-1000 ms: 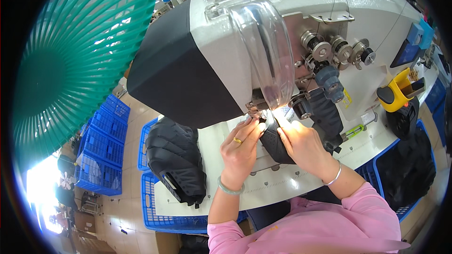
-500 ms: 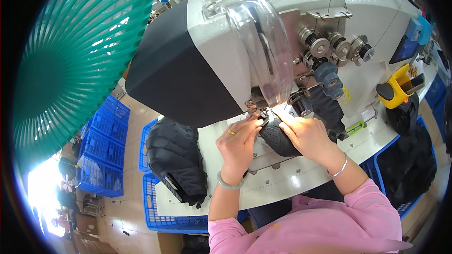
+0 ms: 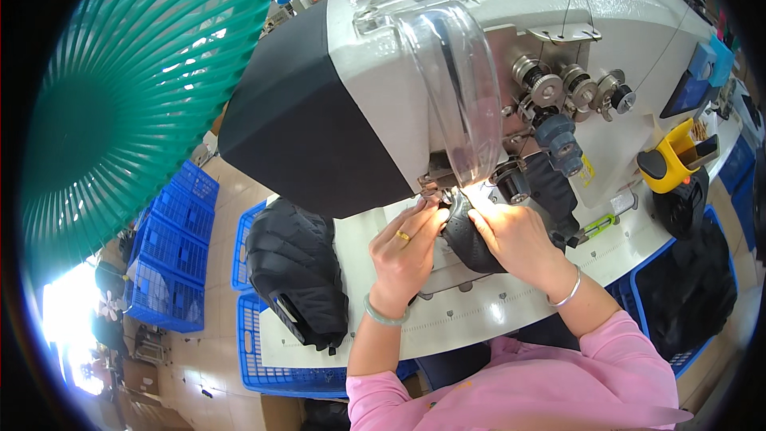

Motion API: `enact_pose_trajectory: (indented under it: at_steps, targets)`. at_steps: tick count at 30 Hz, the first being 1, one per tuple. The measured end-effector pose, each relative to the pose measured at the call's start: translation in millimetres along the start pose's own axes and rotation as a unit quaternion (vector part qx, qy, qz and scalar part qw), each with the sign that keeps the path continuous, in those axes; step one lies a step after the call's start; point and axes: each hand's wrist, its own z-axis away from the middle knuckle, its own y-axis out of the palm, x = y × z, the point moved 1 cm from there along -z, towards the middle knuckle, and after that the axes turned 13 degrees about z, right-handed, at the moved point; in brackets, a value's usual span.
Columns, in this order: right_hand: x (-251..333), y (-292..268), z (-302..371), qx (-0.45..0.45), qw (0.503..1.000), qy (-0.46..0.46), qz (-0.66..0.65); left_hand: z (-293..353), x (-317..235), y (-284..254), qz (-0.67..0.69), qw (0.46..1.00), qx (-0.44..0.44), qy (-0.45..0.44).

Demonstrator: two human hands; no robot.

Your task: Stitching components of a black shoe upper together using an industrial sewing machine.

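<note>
A black padded piece with small perforations (image 3: 467, 246) lies under the needle area of a large white sewing machine (image 3: 375, 72). My left hand (image 3: 405, 251), with a yellow ring, pinches its left edge, close beside the lit presser foot. On the other side, my right hand (image 3: 519, 241) is closed on the piece, thumb on top and fingers stretched toward the needle. The fingertips of both hands and the needle are partly hidden by glare and the machine. More black material (image 3: 550, 191) spreads behind my right hand.
A black quilted bag-like piece (image 3: 295, 271) rests at the table's left. Blue crates (image 3: 254, 343) stand below, and others (image 3: 167, 291) are stacked on the floor. A green fan (image 3: 144, 112) fills the upper left. Green-handled snips (image 3: 598, 226) and a yellow holder (image 3: 674, 156) are at right.
The view has shifted slightly. My left hand has turned a little more upright at the piece's edge, and my right hand has slid slightly left. Both keep their hold.
</note>
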Motion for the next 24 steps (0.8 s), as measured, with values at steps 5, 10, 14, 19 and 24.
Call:
enact_pose_trajectory:
  at_steps: [5, 10, 14, 19, 24]
  targets:
    - [-4, -2, -4, 0.008, 1.0, 0.005, -0.006, -3, 2, 1, 0.0, 1.0, -0.001, 0.009]
    - [-20, 0, -16, -0.012, 0.998, -0.061, -0.001, -3, 0, 1, -0.041, 0.999, 0.004, 0.017]
    - [-33, 10, -33, -0.047, 0.986, -0.155, 0.031, -1, -3, 5, -0.051, 0.998, -0.001, 0.027]
    - [-33, 15, -40, 0.006, 0.993, -0.116, 0.01, 1, -5, 10, -0.079, 0.995, -0.029, 0.044]
    - [-22, 3, -42, -0.072, 0.967, -0.198, 0.141, 1, -5, 10, -0.099, 0.993, -0.021, 0.054]
